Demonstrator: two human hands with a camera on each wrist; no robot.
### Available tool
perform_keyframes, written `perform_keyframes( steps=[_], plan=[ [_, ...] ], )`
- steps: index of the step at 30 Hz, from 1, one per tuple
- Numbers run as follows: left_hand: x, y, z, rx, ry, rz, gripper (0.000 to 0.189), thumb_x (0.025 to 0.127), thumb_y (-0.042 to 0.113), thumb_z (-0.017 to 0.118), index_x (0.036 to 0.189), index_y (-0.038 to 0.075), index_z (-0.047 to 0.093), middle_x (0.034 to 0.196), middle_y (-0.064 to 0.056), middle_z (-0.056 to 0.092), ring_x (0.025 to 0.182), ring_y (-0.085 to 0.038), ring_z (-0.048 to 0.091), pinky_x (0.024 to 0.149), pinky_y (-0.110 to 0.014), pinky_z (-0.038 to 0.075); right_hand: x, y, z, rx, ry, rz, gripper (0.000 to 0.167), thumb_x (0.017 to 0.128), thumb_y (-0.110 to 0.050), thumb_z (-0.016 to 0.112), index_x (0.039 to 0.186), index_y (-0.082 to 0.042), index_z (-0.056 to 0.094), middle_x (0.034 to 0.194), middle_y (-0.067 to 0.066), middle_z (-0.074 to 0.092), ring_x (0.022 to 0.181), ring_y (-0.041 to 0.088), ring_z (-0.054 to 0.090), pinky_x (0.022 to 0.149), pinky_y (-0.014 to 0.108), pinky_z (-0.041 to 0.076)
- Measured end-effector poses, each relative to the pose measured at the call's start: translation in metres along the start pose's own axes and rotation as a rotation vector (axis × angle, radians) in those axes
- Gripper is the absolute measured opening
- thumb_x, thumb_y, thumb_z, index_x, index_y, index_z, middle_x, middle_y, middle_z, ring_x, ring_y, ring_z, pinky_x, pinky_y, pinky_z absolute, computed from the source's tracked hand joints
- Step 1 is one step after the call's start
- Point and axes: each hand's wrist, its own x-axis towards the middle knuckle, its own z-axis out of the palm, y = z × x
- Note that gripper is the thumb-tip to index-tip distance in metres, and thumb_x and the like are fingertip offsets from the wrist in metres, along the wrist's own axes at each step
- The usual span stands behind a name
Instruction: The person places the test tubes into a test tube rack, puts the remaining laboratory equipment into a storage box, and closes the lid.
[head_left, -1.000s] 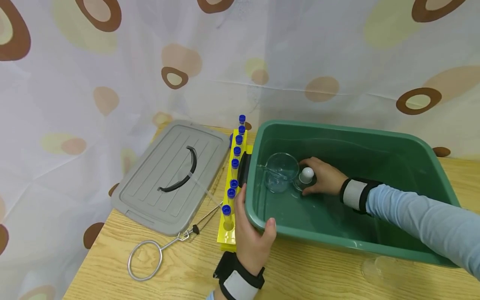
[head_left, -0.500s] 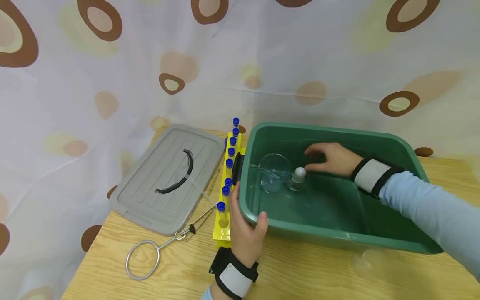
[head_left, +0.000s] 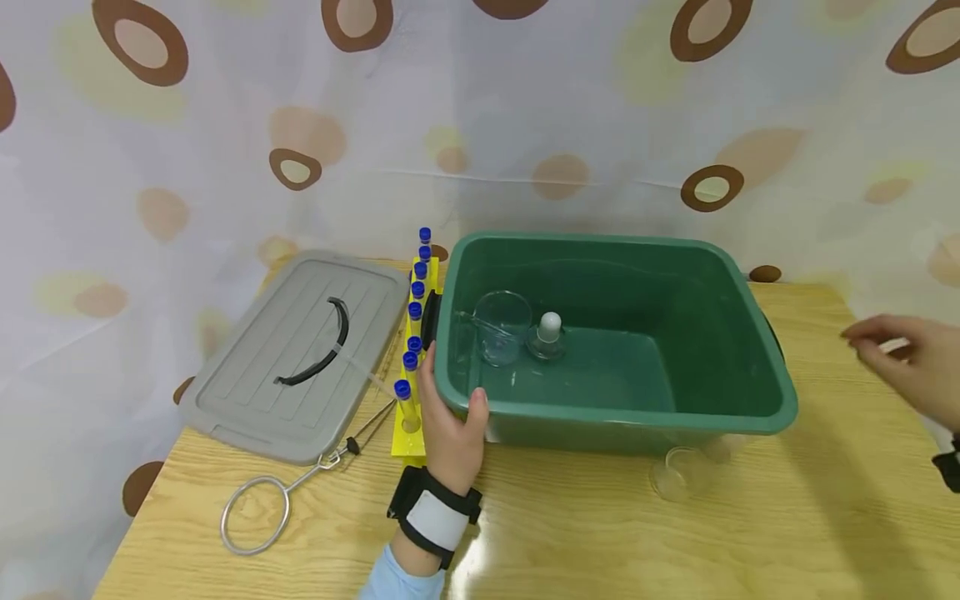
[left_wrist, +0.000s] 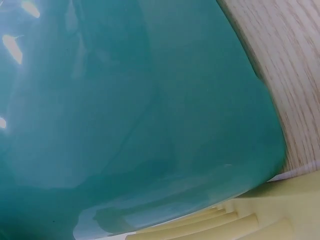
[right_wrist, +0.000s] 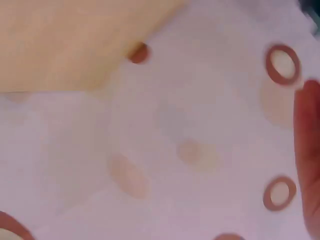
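Touching green tub at near left corner in head view: left hand, thumb and fingers spread. Tub on desk, long axis roughly along desk's back edge, lying left of right hand, well apart; those fingers loosely curled, apparently nothing held. Left wrist view: tub's wall close, fingers unseen. Right wrist view: curtain, blurred hand edge.

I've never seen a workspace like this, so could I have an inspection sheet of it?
Surface: wooden table.
Job's things: green tub, holding a clear cup with a thin rod, and a small white-topped glass item.
Clutter: grey lid, metal ring, yellow rack, blue-capped tubes, clear container before the tub.
Hands: left hand holds the tub's near-left corner; right hand is off to its right, nothing seen in it.
Cables: nothing seen.
Surroundings: patterned curtain behind.
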Motion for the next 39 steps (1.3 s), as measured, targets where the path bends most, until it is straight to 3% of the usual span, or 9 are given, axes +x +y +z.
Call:
perform_keyframes(
  steps=[3,4,8,12,20,26,32,36,39],
  plan=[
    [0.002,0.000,-0.002,-0.008,-0.003,0.004,0.071,0.084,0.033,0.051,0.143,0.004,0.025,0.138,-0.020,0.037,0.117,-0.038,0.044,0.096,-0.056,0.040,-0.026,0.009,0.024,-0.122,-0.269,-0.063,0.016,0.082,0.003,0.064,0.097,0.009,0.063,0.091,0.029,0.061,0.075,0.027,0.061,0.062,0.040,0.052],
    [0.002,-0.001,-0.002,-0.009,-0.004,0.006,0.071,0.084,0.033,0.051,0.143,0.004,0.025,0.138,-0.020,0.037,0.117,-0.038,0.044,0.096,-0.056,0.041,-0.033,0.010,0.033,-0.141,-0.324,-0.081,0.022,0.079,0.001,0.067,0.099,0.008,0.064,0.094,0.029,0.062,0.077,0.040,0.059,0.063,0.047,0.052],
    [0.002,0.000,-0.001,-0.005,-0.008,0.003,0.071,0.084,0.033,0.050,0.143,0.004,0.025,0.139,-0.020,0.036,0.117,-0.038,0.044,0.096,-0.055,0.041,-0.052,0.010,0.069,-0.098,-0.423,-0.157,0.067,0.068,-0.003,0.078,0.126,0.008,0.048,0.115,0.033,0.054,0.098,0.049,0.055,0.074,0.054,0.050],
    [0.001,-0.001,0.000,0.000,-0.008,-0.007,0.071,0.083,0.033,0.050,0.143,0.004,0.025,0.139,-0.020,0.036,0.118,-0.035,0.044,0.097,-0.054,0.040,-0.062,0.007,0.094,-0.059,-0.390,-0.229,0.093,0.060,-0.004,0.084,0.137,-0.002,0.033,0.125,0.030,0.050,0.103,0.048,0.056,0.077,0.054,0.050],
    [0.001,-0.002,0.000,0.008,-0.008,-0.016,0.072,0.082,0.032,0.051,0.144,0.005,0.025,0.141,-0.019,0.036,0.119,-0.037,0.044,0.098,-0.053,0.040,-0.061,0.004,0.107,-0.109,-0.281,-0.266,0.065,0.057,-0.011,0.086,0.112,-0.006,0.052,0.103,0.019,0.065,0.091,0.039,0.063,0.072,0.052,0.052],
    [0.001,-0.002,-0.002,0.008,-0.007,-0.020,0.072,0.083,0.034,0.050,0.144,0.005,0.024,0.141,-0.019,0.035,0.119,-0.038,0.044,0.097,-0.054,0.040,-0.059,0.009,0.095,-0.114,-0.334,-0.165,0.077,0.065,-0.016,0.082,0.127,0.002,0.041,0.107,0.029,0.062,0.080,0.038,0.065,0.060,0.047,0.053],
    [0.002,-0.002,-0.003,0.008,-0.010,-0.022,0.072,0.084,0.035,0.050,0.144,0.005,0.024,0.140,-0.019,0.036,0.118,-0.036,0.044,0.097,-0.054,0.041,-0.049,0.011,0.072,-0.121,-0.330,0.010,0.057,0.077,-0.023,0.076,0.118,0.007,0.051,0.103,0.033,0.060,0.086,0.048,0.058,0.062,0.052,0.049],
    [0.002,-0.001,-0.002,0.007,-0.010,-0.026,0.072,0.084,0.036,0.049,0.144,0.005,0.024,0.140,-0.018,0.036,0.118,-0.033,0.044,0.097,-0.053,0.041,-0.047,0.019,0.058,-0.058,-0.222,0.103,0.062,0.084,-0.024,0.070,0.125,0.013,0.041,0.100,0.037,0.053,0.078,0.047,0.054,0.056,0.048,0.047],
    [0.001,-0.001,0.000,0.002,-0.008,-0.028,0.072,0.084,0.035,0.049,0.144,0.005,0.024,0.140,-0.019,0.036,0.118,-0.035,0.044,0.097,-0.053,0.041,-0.047,0.064,0.068,-0.046,-0.116,0.162,0.073,0.087,-0.032,0.065,0.140,0.004,0.031,0.104,0.032,0.051,0.076,0.038,0.053,0.052,0.045,0.044]
  ],
)
